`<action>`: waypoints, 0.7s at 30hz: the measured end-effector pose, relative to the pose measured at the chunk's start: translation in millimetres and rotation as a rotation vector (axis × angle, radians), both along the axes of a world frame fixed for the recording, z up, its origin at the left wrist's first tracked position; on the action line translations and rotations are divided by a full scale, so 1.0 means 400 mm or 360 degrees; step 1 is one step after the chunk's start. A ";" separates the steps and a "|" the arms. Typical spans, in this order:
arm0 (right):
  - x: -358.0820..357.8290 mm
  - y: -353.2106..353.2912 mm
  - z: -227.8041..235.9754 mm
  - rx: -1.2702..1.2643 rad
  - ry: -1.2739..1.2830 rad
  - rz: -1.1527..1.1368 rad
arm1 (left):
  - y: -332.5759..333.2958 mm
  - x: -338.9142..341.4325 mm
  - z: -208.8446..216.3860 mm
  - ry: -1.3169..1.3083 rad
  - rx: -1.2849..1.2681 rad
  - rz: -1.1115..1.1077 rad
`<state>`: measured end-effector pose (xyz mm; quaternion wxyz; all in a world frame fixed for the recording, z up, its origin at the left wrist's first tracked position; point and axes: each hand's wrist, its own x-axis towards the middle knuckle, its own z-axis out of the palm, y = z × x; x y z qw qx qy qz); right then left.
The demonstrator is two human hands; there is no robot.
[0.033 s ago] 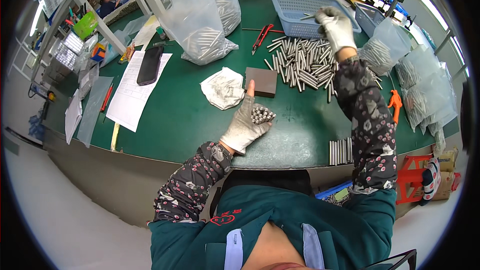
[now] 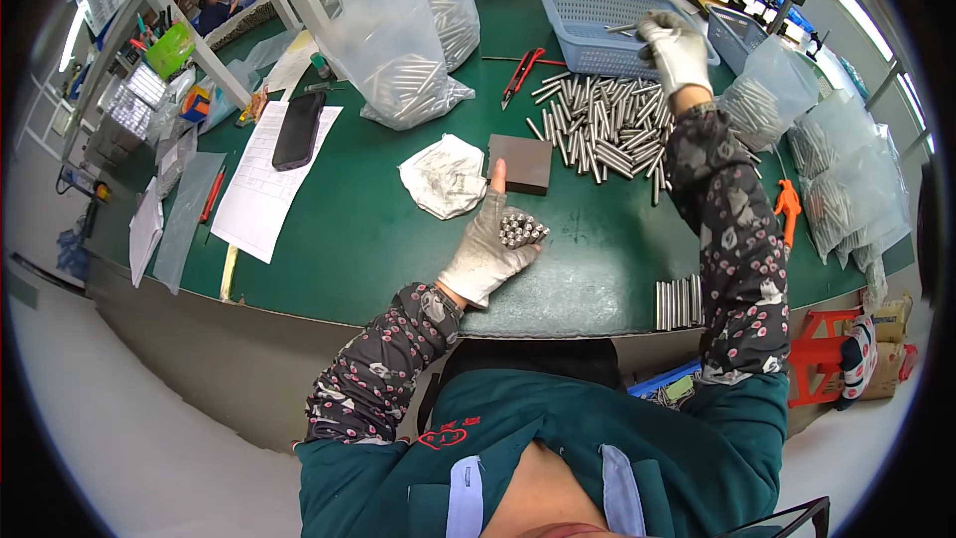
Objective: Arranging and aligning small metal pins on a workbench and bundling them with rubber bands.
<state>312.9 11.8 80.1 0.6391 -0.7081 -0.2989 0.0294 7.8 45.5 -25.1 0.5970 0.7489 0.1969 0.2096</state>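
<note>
In a white glove with bare fingertips, my left hand (image 2: 484,251) closes round a bundle of short steel pins (image 2: 523,230), their ends facing up, near the table's front edge. The index finger points up at a brown square block (image 2: 521,163). My gloved right hand (image 2: 675,48) hangs at the near rim of a blue plastic basket (image 2: 588,40), fingers pinched on a steel pin (image 2: 619,28) that sticks out to the left. Below that hand spreads a loose heap of steel pins (image 2: 605,125). A crumpled white cloth (image 2: 444,176) lies left of the block.
A row of steel pins (image 2: 679,303) lies at the front edge, right. Bags of pins (image 2: 403,90) stand at the back left, more bags (image 2: 846,174) at the right. Red-handled pliers (image 2: 522,74), an orange air gun (image 2: 788,211), papers (image 2: 267,189) and a phone (image 2: 299,130) lie around.
My right hand has shifted slightly right over the basket's edge, and the pin in its fingers has moved a little with it. The left hand stays put.
</note>
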 end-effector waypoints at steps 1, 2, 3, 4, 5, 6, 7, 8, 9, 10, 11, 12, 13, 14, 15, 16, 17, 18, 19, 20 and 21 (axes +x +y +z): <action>0.036 0.010 -0.006 0.0035 -0.0005 -0.0108 | 0.001 0.002 -0.002 0.0001 -0.0002 0.0003; 0.073 0.020 -0.009 0.0015 0.0033 -0.0200 | 0.003 0.003 -0.004 -0.0015 -0.0004 0.0003; 0.112 0.031 -0.019 -0.0009 0.0076 -0.0295 | 0.004 0.005 -0.008 -0.0025 -0.0009 0.0001; 0.160 0.032 -0.039 -0.0003 0.0118 -0.0307 | 0.003 0.008 -0.007 -0.0021 -0.0010 -0.0008; 0.206 0.036 -0.058 -0.0003 0.0123 -0.0311 | 0.000 0.010 -0.004 -0.0029 -0.0031 -0.0036; 0.208 0.048 -0.057 -0.0068 0.0159 -0.0316 | 0.001 0.005 -0.003 -0.0036 -0.0053 -0.0049; 0.209 0.055 -0.058 -0.0132 0.0194 -0.0325 | 0.004 0.003 -0.006 -0.0033 -0.0051 -0.0041; 0.207 0.049 -0.067 -0.0122 0.0214 -0.0292 | 0.007 0.004 -0.012 -0.0026 -0.0062 -0.0047; 0.204 0.045 -0.071 -0.0123 0.0215 -0.0289 | 0.007 0.003 -0.015 -0.0019 -0.0075 -0.0053; 0.204 0.040 -0.073 -0.0281 0.0032 -0.0304 | 0.007 0.004 -0.014 -0.0019 -0.0076 -0.0054; 0.205 0.032 -0.072 -0.0438 -0.0152 -0.0323 | 0.007 0.007 -0.012 -0.0032 -0.0066 -0.0070; 0.241 0.016 -0.092 -0.0475 -0.0458 -0.0359 | 0.000 0.019 -0.009 -0.0049 -0.0058 -0.0112; 0.172 0.024 -0.072 -0.0551 -0.0505 -0.0227 | 0.003 0.011 -0.009 -0.0044 -0.0063 -0.0089; 0.102 0.021 -0.052 -0.0565 -0.0543 0.0007 | 0.007 0.002 -0.007 -0.0042 0.0048 -0.0058; 0.018 0.003 -0.030 -0.0576 -0.0585 0.0223 | 0.006 -0.001 -0.003 -0.0047 0.0161 -0.0043; -0.041 -0.015 -0.033 -0.0522 -0.0761 0.0448 | 0.004 0.001 -0.004 -0.0054 0.0162 -0.0054; -0.096 -0.029 -0.038 -0.0460 -0.0934 0.0683 | 0.006 0.002 -0.008 -0.0051 0.0030 -0.0070; -0.157 -0.044 -0.042 -0.0468 -0.1117 0.0883 | 0.008 0.001 -0.014 -0.0045 -0.0105 -0.0078; -0.215 -0.060 -0.042 -0.0476 -0.1300 0.1081 | 0.011 0.000 -0.018 -0.0048 -0.0107 -0.0077; -0.258 -0.079 -0.043 -0.0533 -0.1406 0.1189 | 0.012 0.005 -0.022 -0.0067 -0.0128 -0.0104; -0.297 -0.093 -0.043 -0.0583 -0.1511 0.1301 | 0.012 0.007 -0.022 -0.0084 -0.0146 -0.0125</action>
